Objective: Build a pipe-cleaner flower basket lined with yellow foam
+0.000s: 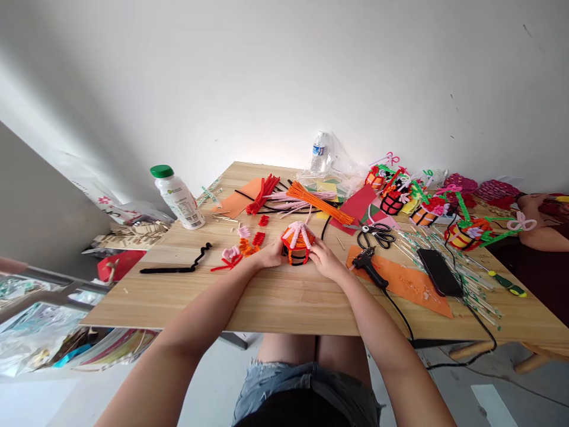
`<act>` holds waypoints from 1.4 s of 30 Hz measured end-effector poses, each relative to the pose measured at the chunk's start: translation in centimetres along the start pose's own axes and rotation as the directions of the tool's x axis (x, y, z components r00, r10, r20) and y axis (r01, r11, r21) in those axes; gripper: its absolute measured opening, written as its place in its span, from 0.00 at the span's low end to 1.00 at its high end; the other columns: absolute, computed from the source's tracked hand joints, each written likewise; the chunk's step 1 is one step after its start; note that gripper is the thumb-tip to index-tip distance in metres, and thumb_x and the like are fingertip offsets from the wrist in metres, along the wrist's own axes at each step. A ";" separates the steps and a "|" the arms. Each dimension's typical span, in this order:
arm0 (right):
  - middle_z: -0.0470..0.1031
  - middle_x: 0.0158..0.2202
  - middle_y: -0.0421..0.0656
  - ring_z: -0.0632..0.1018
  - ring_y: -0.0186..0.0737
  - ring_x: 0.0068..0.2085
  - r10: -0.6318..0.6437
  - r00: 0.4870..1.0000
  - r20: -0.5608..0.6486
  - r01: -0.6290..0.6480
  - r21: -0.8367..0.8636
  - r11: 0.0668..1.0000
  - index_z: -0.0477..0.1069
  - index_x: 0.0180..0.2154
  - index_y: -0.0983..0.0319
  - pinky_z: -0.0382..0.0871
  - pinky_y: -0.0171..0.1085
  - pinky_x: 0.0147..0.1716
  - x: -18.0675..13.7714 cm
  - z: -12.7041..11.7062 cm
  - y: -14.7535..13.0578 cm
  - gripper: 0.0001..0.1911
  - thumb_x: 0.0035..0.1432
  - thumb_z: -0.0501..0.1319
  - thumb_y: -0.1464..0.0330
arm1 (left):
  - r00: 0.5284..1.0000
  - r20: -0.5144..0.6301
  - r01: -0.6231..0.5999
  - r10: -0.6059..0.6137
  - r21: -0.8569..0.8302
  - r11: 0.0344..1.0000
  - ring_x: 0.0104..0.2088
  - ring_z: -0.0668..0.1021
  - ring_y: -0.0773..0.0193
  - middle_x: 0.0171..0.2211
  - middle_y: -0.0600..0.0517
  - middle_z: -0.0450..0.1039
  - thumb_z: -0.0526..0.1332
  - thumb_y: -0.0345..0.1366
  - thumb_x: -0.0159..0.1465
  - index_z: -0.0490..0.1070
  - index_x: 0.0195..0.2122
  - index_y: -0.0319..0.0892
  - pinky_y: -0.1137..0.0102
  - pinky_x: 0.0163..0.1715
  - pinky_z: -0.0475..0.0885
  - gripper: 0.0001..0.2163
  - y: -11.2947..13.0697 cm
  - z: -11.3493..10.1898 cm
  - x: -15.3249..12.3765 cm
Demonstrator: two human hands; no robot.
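Between my hands, near the table's middle, sits a small domed pipe-cleaner craft piece (298, 236). It is orange, with pink strips spreading from its top and red and black around its lower part. My left hand (272, 255) grips its left side, fingers partly hidden behind it. Against its right side, the fingers of my right hand (323, 258) are closed. Left of the piece lie curled orange pipe cleaners (249, 247), curled pink ones (231, 252) and a red twisted piece (226, 263). A black pipe cleaner (166, 270) with a wavy end lies farther left.
A glue gun (370, 265) lies on orange paper (409, 284), its cord trailing off the front edge. Scissors (376, 234), a phone (440, 271), a screwdriver (507, 283) and finished flowered pieces (424, 213) are right. Bottles (180, 198), pipe-cleaner bundles (320, 201) and another person's arm (540, 228) surround.
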State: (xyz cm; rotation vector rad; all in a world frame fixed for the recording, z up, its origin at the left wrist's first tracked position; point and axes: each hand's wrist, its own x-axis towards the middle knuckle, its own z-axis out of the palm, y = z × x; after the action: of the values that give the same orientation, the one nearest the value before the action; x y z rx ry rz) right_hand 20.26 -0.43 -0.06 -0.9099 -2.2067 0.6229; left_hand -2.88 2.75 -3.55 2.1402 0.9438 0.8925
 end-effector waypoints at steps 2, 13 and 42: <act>0.65 0.57 0.49 0.68 0.44 0.59 -0.001 1.000 -0.007 0.001 0.004 1.000 0.72 0.44 0.59 0.61 0.46 0.60 0.0 0.0 0.1 0.13 0.62 0.53 0.74 | 1.000 -0.011 0.005 -0.005 0.000 1.000 0.54 0.71 0.46 0.52 0.40 0.68 0.70 0.42 0.49 0.58 0.57 0.37 0.54 0.57 0.68 0.36 -0.2 0.1 0.0; 0.66 0.55 0.52 0.69 0.47 0.58 -0.028 1.000 0.002 0.028 -0.029 0.999 0.67 0.51 0.60 0.63 0.49 0.58 0.1 -0.3 0.0 0.16 0.62 0.51 0.74 | 1.000 0.010 -0.009 0.010 -0.035 0.999 0.55 0.71 0.46 0.50 0.42 0.71 0.69 0.40 0.50 0.62 0.55 0.37 0.53 0.59 0.66 0.32 1.3 -0.1 0.1; 0.63 0.60 0.50 0.65 0.47 0.62 -0.052 0.998 0.028 0.053 -0.047 0.997 0.63 0.56 0.57 0.59 0.51 0.62 -0.2 -0.7 -0.8 0.24 0.59 0.53 0.76 | 0.999 0.010 -0.050 0.050 0.051 0.997 0.56 0.70 0.48 0.56 0.40 0.66 0.61 0.31 0.51 0.59 0.58 0.37 0.54 0.59 0.64 0.31 0.7 -0.6 0.0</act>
State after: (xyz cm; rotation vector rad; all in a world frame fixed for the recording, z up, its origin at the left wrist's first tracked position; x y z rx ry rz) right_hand 20.53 -0.97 0.77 -0.8698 -2.2704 0.5625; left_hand -3.07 2.47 -2.71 2.2180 0.9218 0.8917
